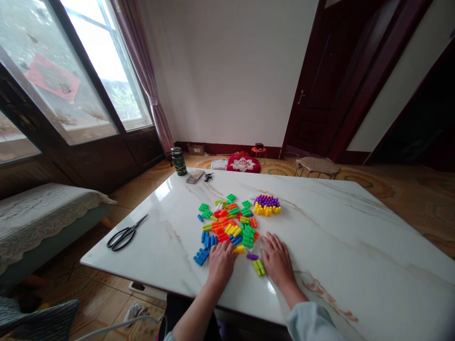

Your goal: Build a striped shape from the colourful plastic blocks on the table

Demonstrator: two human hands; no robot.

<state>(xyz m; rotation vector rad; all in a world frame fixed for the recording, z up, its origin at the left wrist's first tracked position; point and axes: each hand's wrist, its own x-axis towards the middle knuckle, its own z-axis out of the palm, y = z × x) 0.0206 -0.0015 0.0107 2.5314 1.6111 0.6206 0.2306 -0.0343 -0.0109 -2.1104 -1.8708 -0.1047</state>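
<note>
A loose pile of bullet-shaped plastic building pieces (232, 229) in green, orange, red, yellow and blue lies on the table before me. My left hand (222, 261) is at the near edge of this pile, thumb and forefinger closed around a yellow building piece (240, 249). To the right, my right hand (277, 259) rests with fingers stretched out, holding nothing. Between the hands lie a purple piece (252, 256) and a lime-green joined group (259, 267). Blue pieces (201, 256) sit just left of my left hand. Behind the pile stands an assembled block of purple, yellow and red pieces (267, 205).
Black-handled scissors (122, 237) lie on the marble-look table (341, 227) at left. Along its far edge are a dark green flask (178, 162), a phone (195, 176) and keys (208, 176). A stool (317, 166) stands beyond the table.
</note>
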